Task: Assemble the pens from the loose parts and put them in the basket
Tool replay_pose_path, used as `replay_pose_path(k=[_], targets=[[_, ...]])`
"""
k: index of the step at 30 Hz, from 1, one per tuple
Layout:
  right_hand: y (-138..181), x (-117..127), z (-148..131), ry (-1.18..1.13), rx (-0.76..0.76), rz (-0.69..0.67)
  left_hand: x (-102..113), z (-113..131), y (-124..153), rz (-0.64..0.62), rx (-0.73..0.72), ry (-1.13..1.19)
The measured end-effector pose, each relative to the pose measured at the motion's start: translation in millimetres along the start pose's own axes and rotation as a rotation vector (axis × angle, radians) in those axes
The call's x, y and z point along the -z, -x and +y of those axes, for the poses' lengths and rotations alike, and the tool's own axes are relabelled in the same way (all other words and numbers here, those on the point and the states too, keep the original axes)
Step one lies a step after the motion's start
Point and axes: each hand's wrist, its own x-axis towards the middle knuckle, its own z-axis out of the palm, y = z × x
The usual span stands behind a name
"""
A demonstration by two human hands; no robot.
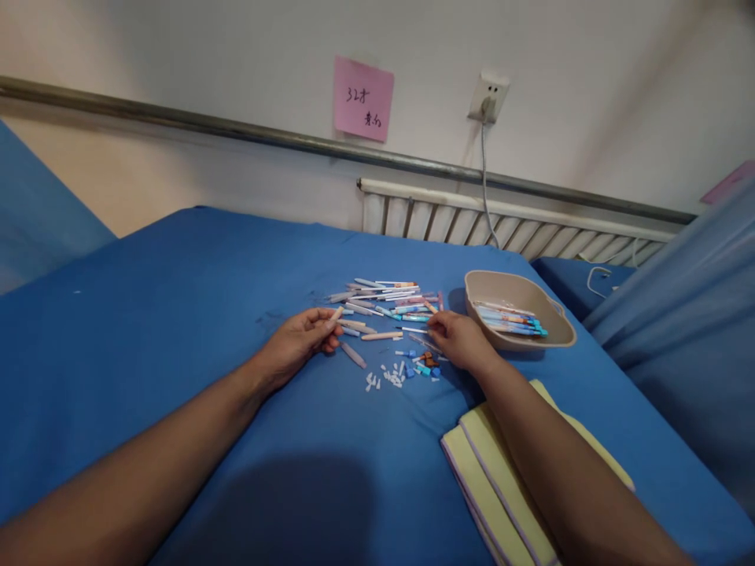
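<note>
My left hand (303, 338) is closed round a cream pen barrel (336, 316), whose end points up past the thumb. My right hand (460, 338) has its fingers pinched together at the end of a thin white pen refill (413, 330) with a dark tip. Between and beyond the hands lies a loose pile of pen parts: grey barrels (352, 354), a peach barrel (382, 336), white refills and turquoise pieces (416, 318). Nearer to me are small white tips (392, 376) and blue, brown and turquoise clips (421, 368). My right fingers partly hide the parts beneath them.
A beige basket (513, 340) holding several blue and orange pens stands right of my right hand. My right forearm passes over a folded yellow towel (501, 479). Everything rests on a blue-covered table (177, 314); a radiator (442, 216) and wall rail are behind.
</note>
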Motion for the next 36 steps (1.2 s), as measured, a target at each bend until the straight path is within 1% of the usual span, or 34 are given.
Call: replay_pose_path(k=[4, 9, 13, 17, 19, 22, 25, 27, 29, 31, 36], targets=[[-2, 3, -6, 0.169, 0.064, -0.119, 2, -1, 0, -0.012, 0.007, -0.016], [-9, 5, -18, 0.296, 0.078, -0.192, -2, -3, 0, 0.018, -0.020, -0.088], [-8, 7, -25, 0.279, 0.074, -0.214, -5, -4, -1, 0.125, -0.027, -0.083], [-8, 10, -31, 0.242, 0.090, -0.196, -13, -5, -5, 0.248, 0.009, 0.038], [-11, 10, -38, 0.118, 0.077, -0.150, -20, -4, -8, 0.279, 0.006, 0.094], [-17, 5, -54, -0.252, 0.025, -0.027, -34, -1, -11, 0.272, -0.001, 0.144], [-21, -11, -67, -0.677, -0.066, 0.087, -43, 0, -11, 0.254, 0.002, 0.208], [-20, -23, -69, -0.881, -0.173, 0.160, -44, 0, -11, 0.224, 0.009, 0.258], [-17, -32, -67, -0.992, -0.279, 0.187, -42, -1, -11, 0.169, 0.013, 0.286], [-15, -36, -61, -1.067, -0.345, 0.180, -39, -3, -11, 0.115, 0.015, 0.274], [-16, -31, -44, -1.261, -0.390, 0.173, -36, -2, -14, 0.085, 0.049, 0.252]])
